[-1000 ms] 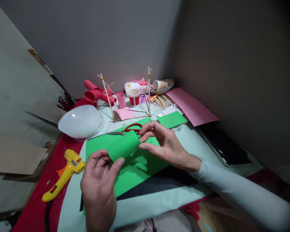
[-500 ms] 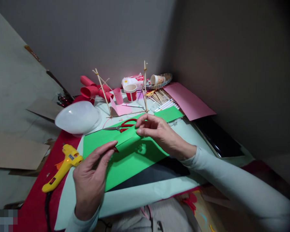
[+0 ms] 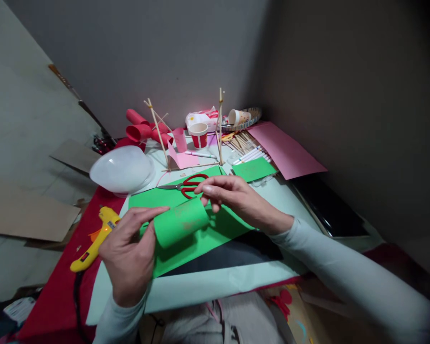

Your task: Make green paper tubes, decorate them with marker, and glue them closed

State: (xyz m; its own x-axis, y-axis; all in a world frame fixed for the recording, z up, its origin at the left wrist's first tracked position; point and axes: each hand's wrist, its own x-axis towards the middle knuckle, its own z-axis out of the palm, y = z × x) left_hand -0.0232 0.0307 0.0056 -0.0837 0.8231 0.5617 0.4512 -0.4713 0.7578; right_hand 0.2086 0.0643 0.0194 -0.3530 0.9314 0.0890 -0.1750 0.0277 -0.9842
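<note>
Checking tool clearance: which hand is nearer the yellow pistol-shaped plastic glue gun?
Left. Left hand: beside the glue gun; right hand: farther, at the green paper tube's far end.

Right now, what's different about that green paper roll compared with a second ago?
The green paper roll has been turned: a side with brownish smudges now faces the camera, where a plain green side showed before. The left hand keeps hold of one end; the right hand stays at the other. The glue gun, scissors and stick frame look unmoved.
</note>
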